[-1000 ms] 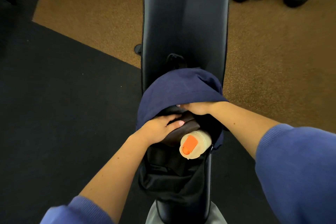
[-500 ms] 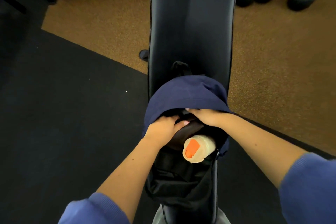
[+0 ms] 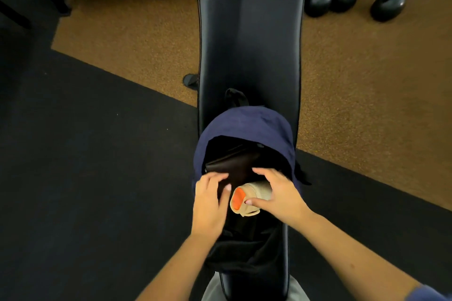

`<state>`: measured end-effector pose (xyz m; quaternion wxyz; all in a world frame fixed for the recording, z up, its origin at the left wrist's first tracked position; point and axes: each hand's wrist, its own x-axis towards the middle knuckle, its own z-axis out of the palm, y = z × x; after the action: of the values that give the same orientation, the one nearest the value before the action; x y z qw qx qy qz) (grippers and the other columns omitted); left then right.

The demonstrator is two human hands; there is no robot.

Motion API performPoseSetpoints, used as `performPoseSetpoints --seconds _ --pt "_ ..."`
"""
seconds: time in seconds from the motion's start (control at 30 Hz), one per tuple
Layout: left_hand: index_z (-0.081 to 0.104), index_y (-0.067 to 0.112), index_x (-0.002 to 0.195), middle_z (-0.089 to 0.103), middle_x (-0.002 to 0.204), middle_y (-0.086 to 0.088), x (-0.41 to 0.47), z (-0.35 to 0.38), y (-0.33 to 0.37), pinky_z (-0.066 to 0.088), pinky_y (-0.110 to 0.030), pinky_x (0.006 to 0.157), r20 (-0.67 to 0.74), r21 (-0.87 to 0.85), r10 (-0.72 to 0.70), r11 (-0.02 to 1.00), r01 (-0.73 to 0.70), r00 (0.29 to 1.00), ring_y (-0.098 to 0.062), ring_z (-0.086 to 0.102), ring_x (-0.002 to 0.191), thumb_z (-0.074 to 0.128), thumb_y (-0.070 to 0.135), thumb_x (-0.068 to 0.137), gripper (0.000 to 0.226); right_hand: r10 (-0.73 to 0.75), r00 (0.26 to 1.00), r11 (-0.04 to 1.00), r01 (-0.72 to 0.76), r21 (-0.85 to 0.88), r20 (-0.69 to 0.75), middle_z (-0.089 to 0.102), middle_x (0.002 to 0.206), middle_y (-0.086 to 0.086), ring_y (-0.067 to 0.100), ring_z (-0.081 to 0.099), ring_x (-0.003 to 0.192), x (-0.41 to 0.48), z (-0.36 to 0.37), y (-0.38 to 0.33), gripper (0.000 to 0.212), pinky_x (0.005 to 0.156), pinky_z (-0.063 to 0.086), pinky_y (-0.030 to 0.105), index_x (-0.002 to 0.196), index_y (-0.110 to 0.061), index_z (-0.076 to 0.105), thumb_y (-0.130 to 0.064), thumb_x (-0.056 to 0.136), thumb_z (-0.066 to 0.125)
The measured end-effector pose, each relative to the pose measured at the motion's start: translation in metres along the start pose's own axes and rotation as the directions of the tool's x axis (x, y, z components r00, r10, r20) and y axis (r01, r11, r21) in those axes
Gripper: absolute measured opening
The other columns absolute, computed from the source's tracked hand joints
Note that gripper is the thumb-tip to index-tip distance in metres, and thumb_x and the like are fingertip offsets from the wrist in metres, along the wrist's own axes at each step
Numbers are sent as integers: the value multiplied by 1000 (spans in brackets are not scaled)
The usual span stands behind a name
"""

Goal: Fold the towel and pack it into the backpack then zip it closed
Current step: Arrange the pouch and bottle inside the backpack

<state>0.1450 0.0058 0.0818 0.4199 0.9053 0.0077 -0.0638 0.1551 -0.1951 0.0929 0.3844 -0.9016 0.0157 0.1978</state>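
Seemingly packed: dark towel (image 3: 234, 166) sits inside the open navy backpack (image 3: 247, 124) on the table (image 3: 249, 44). Left hand (image 3: 210, 200) and right hand (image 3: 278, 193), fingers spread, hold nothing; zipping remains.

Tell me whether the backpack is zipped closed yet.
No: the backpack gapes open on the bench, a brown item and a beige bottle visible inside between both hands.
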Motion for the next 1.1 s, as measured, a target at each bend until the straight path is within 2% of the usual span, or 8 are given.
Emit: performPoseSetpoints --seconds 0.1,0.2,0.33,0.47,0.6,0.73,0.9,1.1 --pt "59 25 123 53 116 17 -21 22 -3 42 -22 97 40 -114 -201 972 205 979 -4 47 115 57 35 97 27 4 999 1000 -4 -8 39 51 134 -9 12 47 125 -1 8 10 88 106 38 31 137 -31 46 -52 60 82" --pt "51 21 131 59 122 5 -23 40 -3 47 -37 102 329 -284 -448 793 539 831 -17 58 116 38 60 95 55 -33 996 997 38 -63 82 50 135 -9 13 46 126 -4 13 18 91 107 38 33 139 -31 44 -54 59 82" --pt "44 33 141 60 129 6 -20 45 -6 46 -40 107 496 -354 -495 635 687 713 -14 59 118 25 76 88 71 -147 977 975 169 -144 154 44 141 -12 7 38 132 -10 19 24 88 112 30 27 141 -33 40 -48 65 81" --pt "46 30 142 62 129 10 -19 43 -10 48 -38 105 520 -356 -426 679 642 740 -8 61 116 56 82 73 86 -173 981 984 176 -30 92 48 137 -13 2 42 127 -15 16 19 70 108 40 31 135 -29 49 -37 73 80" --pt "40 26 148 62 133 6 -23 50 -12 48 -39 106 464 -354 -388 743 568 797 -9 62 117 72 73 63 102 -252 917 965 212 -157 -310 52 112 -10 10 51 108 -27 1 10 45 93 47 28 113 -23 63 -32 74 81" --pt "45 21 145 61 130 9 -22 57 -2 47 -29 103 357 -309 -331 841 445 874 -7 58 118 77 43 79 77 -96 806 993 119 1 -584 41 106 -14 14 50 101 -28 -17 7 48 88 45 27 110 -15 56 -20 71 85" --pt "43 26 146 51 121 13 -18 70 14 48 -28 97 225 -263 -243 917 298 944 -7 53 114 82 40 75 82 45 831 993 24 117 -554 52 100 -7 9 53 90 -10 -39 3 41 79 47 25 114 -20 55 -29 80 77" --pt "31 25 150 44 134 9 -15 78 31 37 3 84 281 -310 -213 903 298 936 -2 47 117 82 26 79 88 33 846 999 -49 -15 -532 64 85 -6 13 61 76 5 -62 11 15 73 51 31 94 -21 64 -29 85 71"
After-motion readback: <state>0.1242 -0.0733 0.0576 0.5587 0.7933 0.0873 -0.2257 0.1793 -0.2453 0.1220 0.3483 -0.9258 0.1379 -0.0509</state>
